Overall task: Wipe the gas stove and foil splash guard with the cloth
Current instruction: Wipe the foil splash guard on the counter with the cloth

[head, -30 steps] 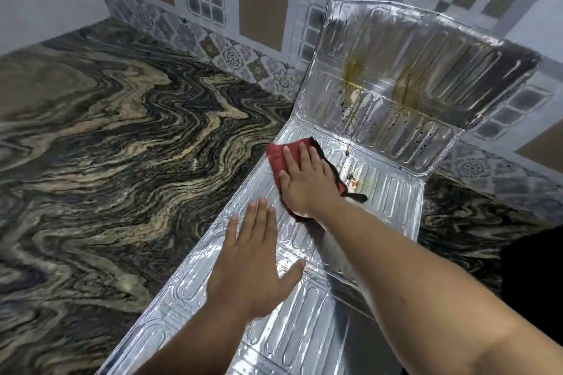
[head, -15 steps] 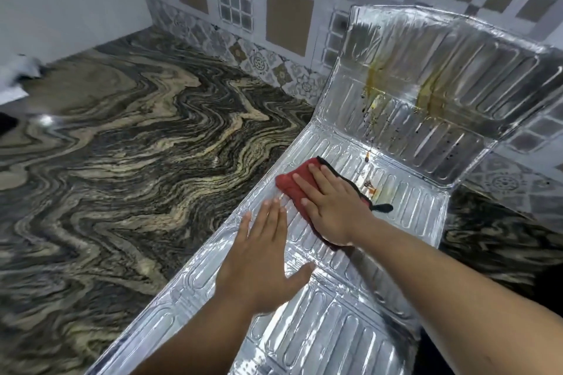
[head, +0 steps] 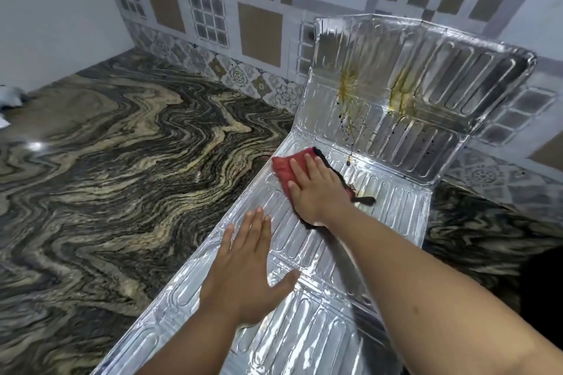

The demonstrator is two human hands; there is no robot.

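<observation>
Two hands flat on foil guard (head: 304,313), lying on desk (head: 122,176). Right hand (head: 316,189) presses red cloth (head: 285,169) at far end, fingers straight. Left hand (head: 243,271) nearer, open-palmed, holds nothing.

Upright foil panel (head: 426,94) blocks ahead; marble counter (head: 122,176) left lies open

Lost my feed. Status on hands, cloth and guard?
Left hand flat on foil guard. Right hand flat, pressing red cloth near fold. Yellow stains on upright panel unwiped. Nothing in the way.
</observation>
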